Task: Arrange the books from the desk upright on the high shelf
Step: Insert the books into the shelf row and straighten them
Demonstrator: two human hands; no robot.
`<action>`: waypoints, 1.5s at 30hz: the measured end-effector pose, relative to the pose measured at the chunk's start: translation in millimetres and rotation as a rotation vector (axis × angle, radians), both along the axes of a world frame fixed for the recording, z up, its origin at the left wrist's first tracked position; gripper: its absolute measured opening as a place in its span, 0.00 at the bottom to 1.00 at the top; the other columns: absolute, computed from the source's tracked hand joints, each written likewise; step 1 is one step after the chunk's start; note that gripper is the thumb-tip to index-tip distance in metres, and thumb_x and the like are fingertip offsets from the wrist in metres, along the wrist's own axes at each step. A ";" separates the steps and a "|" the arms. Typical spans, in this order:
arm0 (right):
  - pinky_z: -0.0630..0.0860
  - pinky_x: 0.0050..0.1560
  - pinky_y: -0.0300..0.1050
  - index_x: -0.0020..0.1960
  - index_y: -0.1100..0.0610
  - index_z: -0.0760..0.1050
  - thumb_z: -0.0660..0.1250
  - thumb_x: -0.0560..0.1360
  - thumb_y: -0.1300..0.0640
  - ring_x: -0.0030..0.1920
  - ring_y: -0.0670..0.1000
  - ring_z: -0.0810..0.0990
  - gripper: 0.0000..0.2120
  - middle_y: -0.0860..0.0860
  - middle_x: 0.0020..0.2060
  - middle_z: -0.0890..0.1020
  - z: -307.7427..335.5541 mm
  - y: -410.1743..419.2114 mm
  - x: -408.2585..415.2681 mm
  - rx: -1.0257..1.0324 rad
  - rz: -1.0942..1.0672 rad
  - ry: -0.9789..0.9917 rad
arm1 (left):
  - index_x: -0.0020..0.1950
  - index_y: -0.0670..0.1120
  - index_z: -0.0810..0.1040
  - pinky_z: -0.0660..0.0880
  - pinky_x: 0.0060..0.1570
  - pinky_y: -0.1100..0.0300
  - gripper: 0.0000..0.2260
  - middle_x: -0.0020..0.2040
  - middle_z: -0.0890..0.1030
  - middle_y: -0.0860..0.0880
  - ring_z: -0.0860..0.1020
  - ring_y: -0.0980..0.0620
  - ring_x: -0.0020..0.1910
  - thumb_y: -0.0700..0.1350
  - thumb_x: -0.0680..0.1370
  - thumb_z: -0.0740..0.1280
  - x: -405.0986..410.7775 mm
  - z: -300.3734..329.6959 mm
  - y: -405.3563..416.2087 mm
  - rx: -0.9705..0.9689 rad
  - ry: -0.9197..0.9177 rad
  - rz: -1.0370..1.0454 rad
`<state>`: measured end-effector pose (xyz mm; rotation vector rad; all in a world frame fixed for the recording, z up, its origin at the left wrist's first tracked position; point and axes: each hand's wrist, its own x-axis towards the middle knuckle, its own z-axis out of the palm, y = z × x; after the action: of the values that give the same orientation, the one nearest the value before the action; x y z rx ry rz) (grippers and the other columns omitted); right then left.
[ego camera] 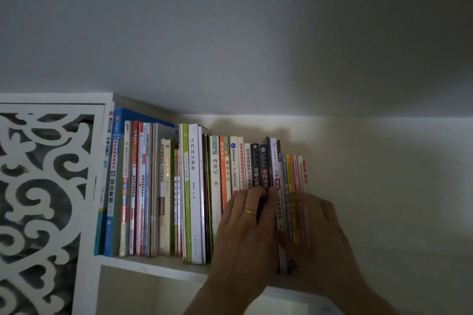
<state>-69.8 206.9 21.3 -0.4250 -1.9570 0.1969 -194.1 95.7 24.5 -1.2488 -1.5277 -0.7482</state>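
A carved white panel (43,199) closes the far left end, well left of both hands. The books (194,192) stand upright along the shelf (153,267). The left hand (245,227) (gold ring on one finger) lies flat on the spines, fingers straight. Touching it, the right hand (314,227) presses the thin end books, fingers spread

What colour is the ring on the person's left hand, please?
Gold. The ring sits on a finger of the left hand, which rests against the book spines, clear in the head view.
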 end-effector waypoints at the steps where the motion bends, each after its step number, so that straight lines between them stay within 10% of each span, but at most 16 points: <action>1: 0.72 0.50 0.32 0.71 0.40 0.65 0.72 0.72 0.42 0.60 0.48 0.78 0.31 0.44 0.69 0.63 9.2 0.1 0.9 0.043 0.010 0.023 | 0.72 0.47 0.76 0.77 0.64 0.50 0.23 0.65 0.75 0.48 0.74 0.48 0.63 0.51 0.79 0.60 -1.5 0.3 -1.0 0.000 0.011 -0.014; 6: 0.61 0.76 0.48 0.79 0.42 0.61 0.57 0.82 0.57 0.77 0.41 0.60 0.27 0.41 0.78 0.63 98.7 -9.0 -4.5 0.145 0.166 0.065 | 0.83 0.47 0.60 0.56 0.81 0.49 0.26 0.84 0.56 0.48 0.53 0.48 0.83 0.53 0.85 0.58 -14.4 -8.1 2.3 -0.027 0.044 -0.056; 16: 0.79 0.45 0.52 0.50 0.48 0.78 0.50 0.84 0.47 0.41 0.43 0.81 0.18 0.42 0.39 0.82 111.9 0.7 -70.9 0.220 0.152 0.296 | 0.84 0.48 0.56 0.54 0.79 0.43 0.37 0.85 0.52 0.45 0.52 0.44 0.83 0.65 0.81 0.60 -28.8 -29.9 13.7 0.006 0.062 0.032; 21: 0.80 0.45 0.52 0.52 0.48 0.79 0.49 0.84 0.47 0.40 0.41 0.82 0.19 0.41 0.39 0.83 111.3 1.9 -74.0 0.225 0.129 0.336 | 0.84 0.47 0.52 0.51 0.78 0.46 0.36 0.85 0.48 0.43 0.49 0.43 0.84 0.64 0.82 0.55 -32.0 -30.5 14.7 0.162 -0.228 0.057; 30: 0.80 0.49 0.56 0.56 0.50 0.81 0.53 0.83 0.52 0.44 0.46 0.83 0.17 0.44 0.44 0.84 118.9 -1.6 -57.7 0.078 0.322 0.215 | 0.85 0.48 0.49 0.48 0.80 0.50 0.31 0.85 0.46 0.49 0.46 0.50 0.84 0.61 0.85 0.49 -37.8 -28.2 -2.9 0.088 -0.225 0.065; 34: 0.76 0.49 0.31 0.68 0.47 0.74 0.56 0.86 0.58 0.51 0.38 0.81 0.15 0.40 0.56 0.81 112.4 -19.2 -27.0 -0.079 0.394 0.112 | 0.85 0.47 0.49 0.47 0.80 0.49 0.30 0.85 0.46 0.48 0.46 0.49 0.84 0.57 0.85 0.49 -36.1 -23.7 -22.1 0.052 -0.155 0.091; 39: 0.78 0.51 0.47 0.61 0.47 0.74 0.68 0.77 0.47 0.52 0.48 0.79 0.14 0.46 0.56 0.79 36.7 -27.6 -2.4 -0.040 0.035 0.464 | 0.85 0.45 0.50 0.47 0.81 0.48 0.29 0.85 0.46 0.46 0.46 0.46 0.84 0.53 0.85 0.52 -38.8 -11.6 -25.5 0.002 0.031 0.017; 45: 0.79 0.42 0.43 0.53 0.37 0.74 0.77 0.63 0.37 0.45 0.46 0.79 0.22 0.41 0.48 0.73 -12.1 -15.1 -9.4 0.029 -0.129 0.143 | 0.85 0.48 0.47 0.52 0.78 0.43 0.29 0.85 0.44 0.47 0.46 0.45 0.84 0.54 0.86 0.52 -56.2 -9.2 -6.3 -0.079 0.081 0.019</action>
<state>-79.2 191.8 9.2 -0.5029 -1.7838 0.1134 -250.3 89.4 15.3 -1.3057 -1.5126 -0.6232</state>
